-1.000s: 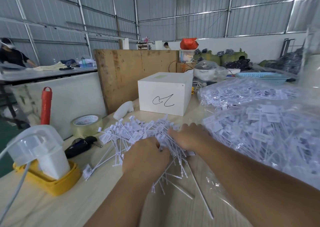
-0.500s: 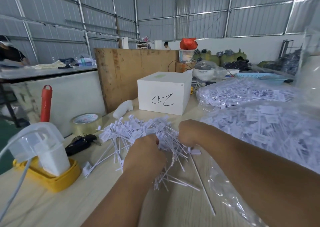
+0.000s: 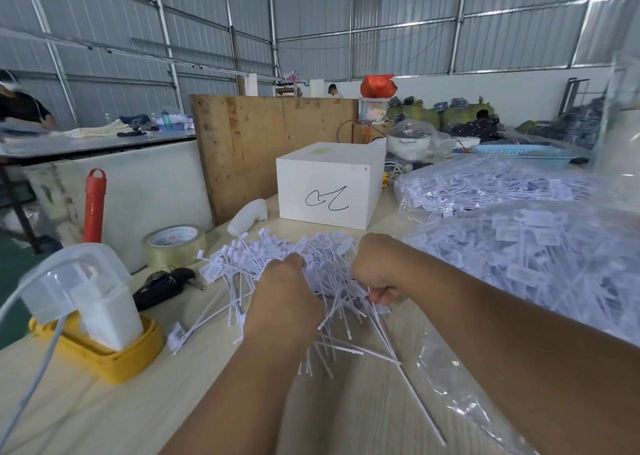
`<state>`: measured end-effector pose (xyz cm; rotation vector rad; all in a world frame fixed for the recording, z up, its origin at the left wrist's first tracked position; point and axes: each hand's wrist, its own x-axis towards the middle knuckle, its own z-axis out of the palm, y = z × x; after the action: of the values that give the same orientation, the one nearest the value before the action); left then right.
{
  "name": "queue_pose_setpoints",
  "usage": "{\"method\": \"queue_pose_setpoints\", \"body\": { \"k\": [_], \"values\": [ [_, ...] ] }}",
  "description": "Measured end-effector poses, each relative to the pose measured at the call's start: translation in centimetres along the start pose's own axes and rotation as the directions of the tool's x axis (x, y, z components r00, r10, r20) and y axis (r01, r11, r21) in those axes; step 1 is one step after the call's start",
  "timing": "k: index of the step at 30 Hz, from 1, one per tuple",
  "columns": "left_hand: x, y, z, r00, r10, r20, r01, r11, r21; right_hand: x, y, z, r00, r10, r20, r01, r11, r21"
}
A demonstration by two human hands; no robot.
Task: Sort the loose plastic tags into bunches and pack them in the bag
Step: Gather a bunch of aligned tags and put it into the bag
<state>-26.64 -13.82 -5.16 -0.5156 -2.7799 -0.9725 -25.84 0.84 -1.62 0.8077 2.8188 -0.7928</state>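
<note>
A loose heap of white plastic tags (image 3: 263, 257) lies on the pale wooden table (image 3: 104, 416) in front of me. My left hand (image 3: 284, 298) is curled into the near side of the heap and grips a bunch of tags whose thin tails stick out below it. My right hand (image 3: 377, 271) grips tags at the heap's right side, thumb and fingers closed on them. A large clear plastic bag (image 3: 540, 267) stuffed with white tags lies at the right, touching my right forearm. A second filled bag (image 3: 485, 187) lies behind it.
A white box (image 3: 329, 184) with a black scribble stands behind the heap. A tape roll (image 3: 175, 245), black keys (image 3: 162, 283), a red tube (image 3: 94, 205) and a yellow base with a clear-lidded container (image 3: 86, 316) sit at the left. A wooden board (image 3: 249, 142) stands behind.
Both hands have pulled up and slightly apart in the heap, gathering tags. My right hand has turned, so its thumb now shows pinching tag stems.
</note>
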Motion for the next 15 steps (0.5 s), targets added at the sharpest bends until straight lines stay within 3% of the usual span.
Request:
{"method": "queue_pose_setpoints", "body": {
  "k": [5, 9, 15],
  "values": [
    [-0.2, 0.2, -0.6, 0.999, -0.038, 0.004, 0.037, 0.994, 0.107, -1.2, 0.3, -0.8, 0.999, -0.041, -0.025, 0.038, 0.996, -0.086],
    [-0.4, 0.1, -0.7, 0.992, -0.088, 0.085, 0.075, 0.986, 0.151, -2.6, 0.9, -1.0, 0.999, -0.033, 0.016, 0.035, 0.995, -0.088],
    [-0.7, 0.3, -0.7, 0.992, -0.067, 0.109, 0.052, 0.989, 0.135, -4.7, 2.7, 0.6, 0.983, -0.024, 0.184, 0.050, 0.989, -0.137]
  ]
}}
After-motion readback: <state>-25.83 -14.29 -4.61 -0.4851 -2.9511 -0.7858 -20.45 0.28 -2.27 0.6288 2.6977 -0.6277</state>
